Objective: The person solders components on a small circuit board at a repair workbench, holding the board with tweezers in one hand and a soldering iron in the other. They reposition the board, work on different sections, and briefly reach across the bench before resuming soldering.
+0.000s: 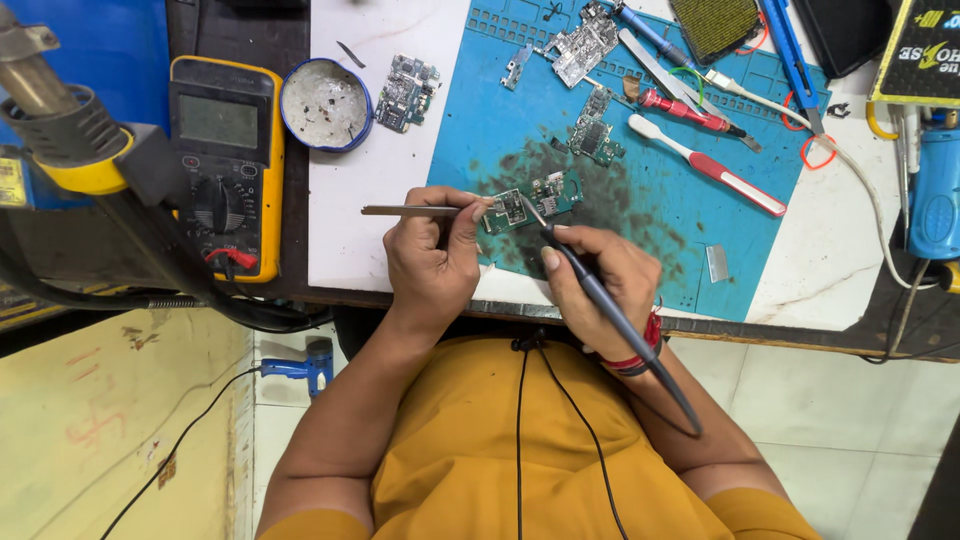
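A small green circuit board (535,197) lies on a stained blue work mat (520,110). My left hand (432,255) grips metal tweezers (405,210) whose handle sticks out to the left, and its fingertips rest against the board's left edge. My right hand (597,280) holds a dark soldering iron (610,310) like a pen, its tip touching the board's middle. The iron's cord runs back past my wrist.
A yellow multimeter (225,160) and a round blue tin (325,103) sit at left. More circuit boards (583,45), a red-handled toothbrush (712,166), screwdrivers and tools lie across the mat's far side. A hot-air nozzle (60,120) hangs at far left.
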{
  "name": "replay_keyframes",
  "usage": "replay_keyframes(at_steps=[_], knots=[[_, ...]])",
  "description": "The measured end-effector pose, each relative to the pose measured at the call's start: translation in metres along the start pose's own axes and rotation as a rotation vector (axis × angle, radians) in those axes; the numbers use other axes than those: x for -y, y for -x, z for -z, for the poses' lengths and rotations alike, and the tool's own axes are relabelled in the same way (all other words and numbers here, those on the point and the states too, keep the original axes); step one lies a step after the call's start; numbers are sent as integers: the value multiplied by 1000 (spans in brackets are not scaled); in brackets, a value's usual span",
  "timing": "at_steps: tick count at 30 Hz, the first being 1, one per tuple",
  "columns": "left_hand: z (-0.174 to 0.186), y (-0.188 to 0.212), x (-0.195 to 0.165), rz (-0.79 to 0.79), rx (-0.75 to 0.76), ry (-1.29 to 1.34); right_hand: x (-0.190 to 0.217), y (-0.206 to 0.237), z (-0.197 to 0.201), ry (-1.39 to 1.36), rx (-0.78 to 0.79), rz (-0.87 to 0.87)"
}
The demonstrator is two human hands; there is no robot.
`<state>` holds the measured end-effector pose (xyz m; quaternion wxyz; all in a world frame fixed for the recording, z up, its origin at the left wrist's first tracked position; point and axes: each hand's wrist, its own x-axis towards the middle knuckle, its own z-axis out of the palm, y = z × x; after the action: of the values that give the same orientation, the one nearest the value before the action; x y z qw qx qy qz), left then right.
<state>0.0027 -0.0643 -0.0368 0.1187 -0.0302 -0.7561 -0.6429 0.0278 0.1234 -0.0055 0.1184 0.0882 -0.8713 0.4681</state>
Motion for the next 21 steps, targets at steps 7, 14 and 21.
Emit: replay_keyframes(at_steps=[7,14,21], knots=[[1,1,2,21,17,-60,1,-10,-2,-62,22,14],[-1,-1,2,49,30,-61,-5,-10,-3,-86,30,-17],[0,-1,2,23,27,-64,-5,-11,-5,-92,43,-12]])
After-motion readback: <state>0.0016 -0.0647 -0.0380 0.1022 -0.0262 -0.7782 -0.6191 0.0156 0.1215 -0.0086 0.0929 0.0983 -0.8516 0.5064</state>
